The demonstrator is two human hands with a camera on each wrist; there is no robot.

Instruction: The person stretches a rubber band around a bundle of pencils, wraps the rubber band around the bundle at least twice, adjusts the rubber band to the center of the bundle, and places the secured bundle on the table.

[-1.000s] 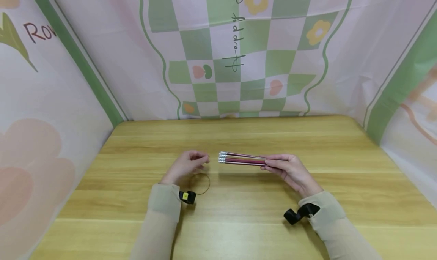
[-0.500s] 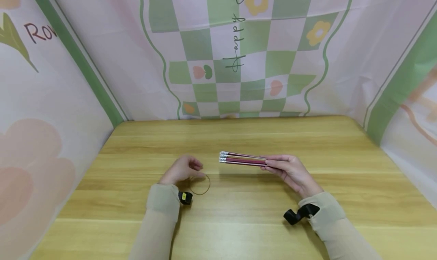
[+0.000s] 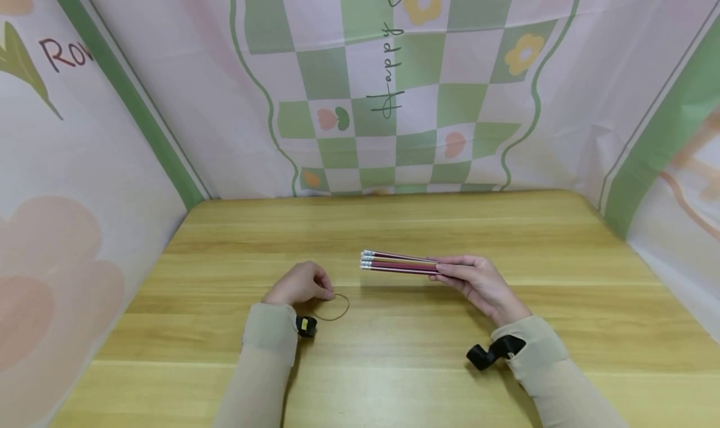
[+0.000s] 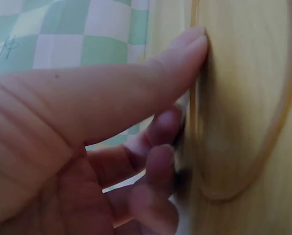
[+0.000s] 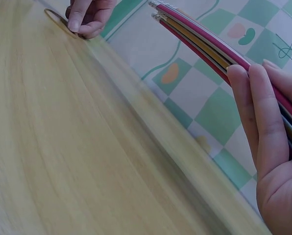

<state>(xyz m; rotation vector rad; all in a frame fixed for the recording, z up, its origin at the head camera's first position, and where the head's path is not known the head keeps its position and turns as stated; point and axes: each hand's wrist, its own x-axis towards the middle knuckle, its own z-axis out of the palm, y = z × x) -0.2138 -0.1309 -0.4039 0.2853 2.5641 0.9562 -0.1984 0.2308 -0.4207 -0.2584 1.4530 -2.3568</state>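
In the head view my left hand (image 3: 300, 284) is low over the table, its thumb and fingers at the far edge of a thin brown rubber band (image 3: 347, 309). The band forms a loop, seen close up in the left wrist view, where my thumb (image 4: 180, 54) presses at its edge. From the right wrist view the fingertips look pinched on the band. My right hand (image 3: 484, 284) holds a bundle of striped pencils (image 3: 399, 265) above the table, gripped near one end. Their silvery eraser ends point left, and the other ends are hidden by the hand.
A wooden table (image 3: 394, 365) spans the view. Behind it hangs a green and white checked curtain (image 3: 416, 112), with printed cloth at both sides. Each wrist wears a black camera mount, such as the right mount (image 3: 495, 352).
My left hand has come down and toward me, its fingers closing at the rubber band, which has shifted slightly to the right. The right hand and the pencils stay almost still.
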